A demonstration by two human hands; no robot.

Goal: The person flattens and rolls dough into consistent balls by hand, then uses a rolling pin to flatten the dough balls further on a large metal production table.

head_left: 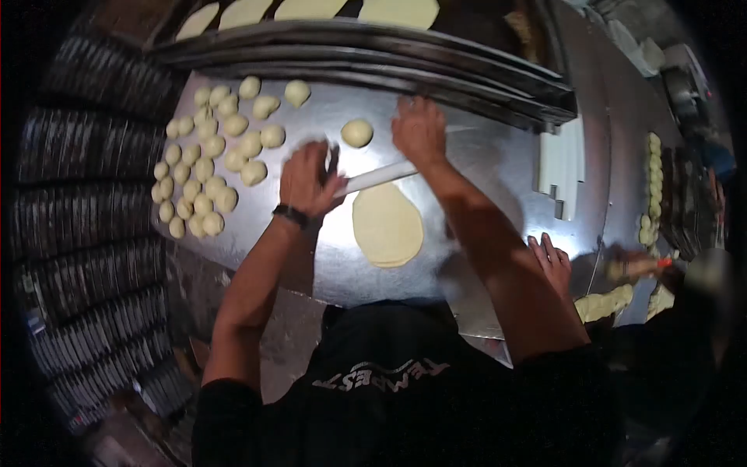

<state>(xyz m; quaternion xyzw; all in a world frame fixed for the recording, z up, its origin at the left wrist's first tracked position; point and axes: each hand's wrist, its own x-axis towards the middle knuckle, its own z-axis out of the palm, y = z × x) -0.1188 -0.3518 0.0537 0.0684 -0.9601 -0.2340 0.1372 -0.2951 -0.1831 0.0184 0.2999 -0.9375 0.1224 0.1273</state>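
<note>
A pale rolling pin (381, 177) lies across the far edge of a flat, rounded sheet of dough (387, 226) on the metal table. My left hand (308, 177), slightly blurred, rests over the pin's left end with its fingers raised and apart. The pin's other end passes under my right wrist. Beyond it, my right hand (419, 131) reaches forward, fingers stretched out and not wrapped round the pin. A single dough ball (357, 133) sits between my hands, just past the pin. To the left are many more dough balls (236, 124).
Stacked dark trays (373, 58) stand along the back, with flattened dough pieces (310, 8) on the top one. White strips (560, 167) lie at the right. Another person's hand (552, 261) rests on the table's right side, near rows of dough (652, 183). Stacked dark racks (85, 148) fill the left.
</note>
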